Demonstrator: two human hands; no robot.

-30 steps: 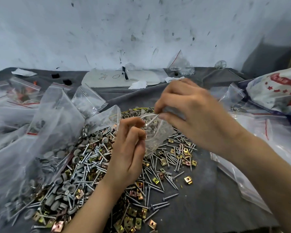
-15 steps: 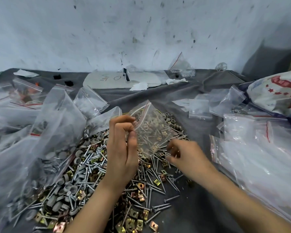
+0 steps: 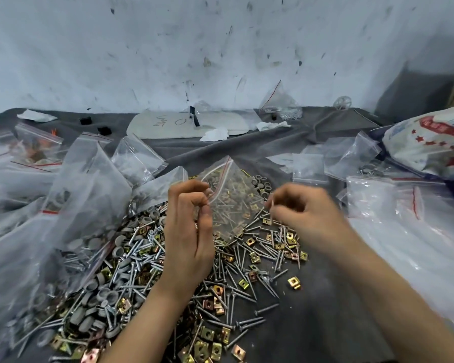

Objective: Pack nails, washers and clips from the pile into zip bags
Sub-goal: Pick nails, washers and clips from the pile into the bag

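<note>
Left hand (image 3: 189, 237) pinches the red-striped mouth of a small zip bag (image 3: 233, 205) and holds it up, just above the pile (image 3: 147, 271) of nails, washers and clips on the tabletop (image 3: 325, 323). Right of the bag, the right hand (image 3: 304, 213) hovers with its fingers curled near the bag's far edge; blur hides whether they pinch a nail. The bag looks like thin, limp film, probably best gripped at its stiffer zip strip. The nails look stiff and pointed, so the shank seems safest.

Zip bag (image 3: 231, 195) above pile (image 3: 184, 271), between hands
</note>
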